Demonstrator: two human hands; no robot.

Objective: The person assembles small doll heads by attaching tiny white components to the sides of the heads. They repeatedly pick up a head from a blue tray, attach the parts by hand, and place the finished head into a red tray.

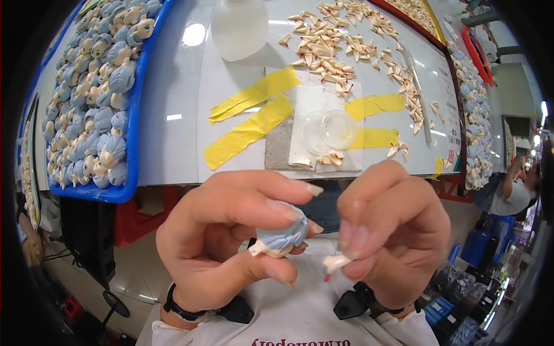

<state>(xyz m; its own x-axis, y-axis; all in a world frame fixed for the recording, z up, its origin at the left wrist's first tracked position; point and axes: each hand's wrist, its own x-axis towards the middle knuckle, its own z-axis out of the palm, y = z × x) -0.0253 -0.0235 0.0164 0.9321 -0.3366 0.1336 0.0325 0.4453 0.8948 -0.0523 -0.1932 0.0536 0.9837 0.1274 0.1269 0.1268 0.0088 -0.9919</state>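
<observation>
My left hand (210, 233) is closed around a small doll head (283, 235) with light blue moulded hair, its cream neck stub pointing down and left. Between thumb and fingertips, my right hand (398, 230) pinches a small cream plastic piece (336, 263) with a red tip at its lower end. The piece and the head are apart, both held over my lap, just in front of the table edge. Many similar cream pieces (323, 52) with red tips lie scattered across the far part of the white table (179, 75).
A blue tray (134, 138) full of blue-haired doll heads stands at the left. A translucent bottle (239, 32) is at the back. Yellow tape strips (248, 132) flank a clear round dish (334, 130) near the front edge. More doll heads (474, 127) lie at the right.
</observation>
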